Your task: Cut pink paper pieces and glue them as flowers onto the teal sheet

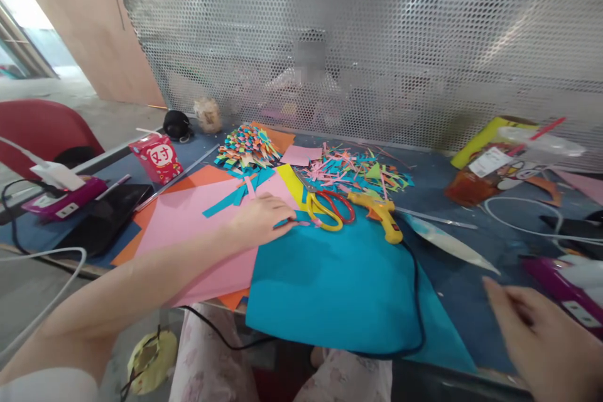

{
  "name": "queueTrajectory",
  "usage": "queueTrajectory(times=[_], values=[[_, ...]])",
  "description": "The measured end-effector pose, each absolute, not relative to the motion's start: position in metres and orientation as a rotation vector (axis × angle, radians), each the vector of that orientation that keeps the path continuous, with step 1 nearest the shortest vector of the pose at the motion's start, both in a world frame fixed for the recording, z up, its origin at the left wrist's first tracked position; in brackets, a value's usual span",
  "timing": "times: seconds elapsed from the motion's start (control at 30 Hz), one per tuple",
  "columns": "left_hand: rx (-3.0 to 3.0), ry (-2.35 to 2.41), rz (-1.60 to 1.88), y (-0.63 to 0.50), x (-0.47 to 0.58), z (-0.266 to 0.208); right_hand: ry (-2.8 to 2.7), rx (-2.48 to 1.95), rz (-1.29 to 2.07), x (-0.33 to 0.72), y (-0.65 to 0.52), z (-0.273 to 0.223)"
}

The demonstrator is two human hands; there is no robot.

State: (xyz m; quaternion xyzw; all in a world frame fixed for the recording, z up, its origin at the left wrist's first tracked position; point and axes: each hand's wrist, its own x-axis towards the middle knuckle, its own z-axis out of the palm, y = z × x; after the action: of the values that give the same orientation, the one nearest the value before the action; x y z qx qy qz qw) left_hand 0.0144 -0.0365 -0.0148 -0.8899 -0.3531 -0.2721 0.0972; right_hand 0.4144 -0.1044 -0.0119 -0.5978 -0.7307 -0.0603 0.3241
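Note:
My left hand (266, 220) rests over the edge between pink paper sheets (198, 220) and a blue sheet (330, 289). Its thumb and fingers are pinched together, with a narrow pink paper strip (304, 223) at the tips. Just beyond lie scissors (325, 210) with one yellow and one red handle loop, and a yellow hot glue gun (381, 213). Blue paper strips (238, 195) lie across the pink paper. At the right edge hovers my right hand (541, 333), somewhat blurred, fingers loosely curled and apart, nothing visible in it. Closest to it is a long pale leaf-shaped piece (452, 242).
Behind are a multicoloured fringed paper bundle (247, 147) and loose paper shreds (353, 169). A red drink carton (157, 157) and black phone (106, 220) are left. A drink cup (485, 169), clear glue stick (438, 218) and purple power strip (560, 289) are right.

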Motion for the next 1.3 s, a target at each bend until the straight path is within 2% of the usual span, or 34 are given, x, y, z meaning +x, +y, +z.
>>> queueTrajectory(times=[0.07, 0.17, 0.37, 0.43, 0.63, 1.0, 1.3], values=[[-2.648, -1.052, -0.789, -0.037, 0.015, -0.014, -1.852, -1.889, 0.037, 0.404, -0.099, -0.016], [-2.662, -1.068, -0.762, -0.038, 0.015, -0.014, -1.807, -2.015, 0.215, 0.386, -0.093, -0.019], [-2.699, -1.176, -0.81, -0.037, 0.016, -0.016, -1.932, -1.761, 0.446, 0.338, -0.084, 0.002], [-2.733, -1.227, -0.875, -0.037, 0.018, -0.016, -2.042, -1.667, 0.62, 0.316, -0.076, 0.015], [-2.801, -1.426, -1.147, -0.041, 0.023, -0.013, -2.16, -1.288, 0.749, 0.257, -0.034, 0.022], [-2.977, -1.405, -1.12, -0.043, 0.025, -0.015, -2.133, -0.887, 0.624, 0.246, -0.044, -0.001], [-2.968, -1.445, -1.065, -0.044, 0.024, -0.011, -2.142, -0.844, 0.563, 0.246, -0.043, -0.004]])
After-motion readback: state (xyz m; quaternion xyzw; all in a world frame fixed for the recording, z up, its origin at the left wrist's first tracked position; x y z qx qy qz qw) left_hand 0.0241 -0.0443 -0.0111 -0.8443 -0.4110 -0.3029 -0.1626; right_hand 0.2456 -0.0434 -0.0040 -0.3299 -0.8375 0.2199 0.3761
